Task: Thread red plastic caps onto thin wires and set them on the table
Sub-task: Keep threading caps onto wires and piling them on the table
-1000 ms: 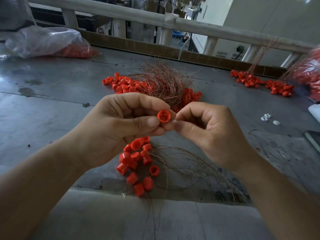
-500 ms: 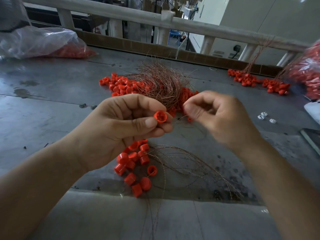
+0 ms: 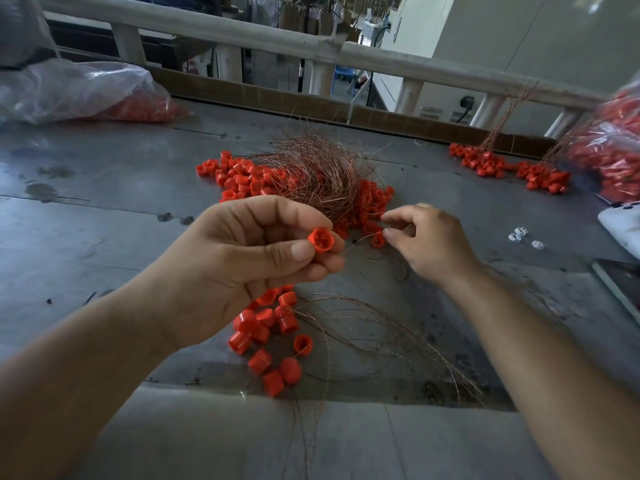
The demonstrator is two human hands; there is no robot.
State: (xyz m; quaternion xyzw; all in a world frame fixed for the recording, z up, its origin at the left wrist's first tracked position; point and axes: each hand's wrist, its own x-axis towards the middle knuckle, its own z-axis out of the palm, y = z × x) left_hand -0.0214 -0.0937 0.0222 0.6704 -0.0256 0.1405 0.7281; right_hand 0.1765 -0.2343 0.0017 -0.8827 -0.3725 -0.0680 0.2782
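My left hand (image 3: 235,268) pinches a red plastic cap (image 3: 321,240) between thumb and fingers, its open end facing me. A thin wire (image 3: 360,241) runs from under the cap to my right hand (image 3: 426,240), which pinches the wire's far end between thumb and forefinger, above the metal table (image 3: 104,209). Below my left hand lies a cluster of caps with wires through them (image 3: 270,327), their wires (image 3: 381,334) fanning to the right. Behind my hands sits a tangled bundle of copper wires (image 3: 318,168) on a pile of loose red caps (image 3: 242,176).
A clear bag of red caps (image 3: 79,91) lies at the back left, another bag (image 3: 613,150) at the right edge. More wired caps (image 3: 502,166) sit at the back right. Small white parts (image 3: 523,237) and a dark flat object (image 3: 620,282) lie at right. A railing (image 3: 311,51) borders the far side.
My right hand has moved away from the cap to the right and farther back, drawing the wire out through it. My left hand has kept the cap almost in place.
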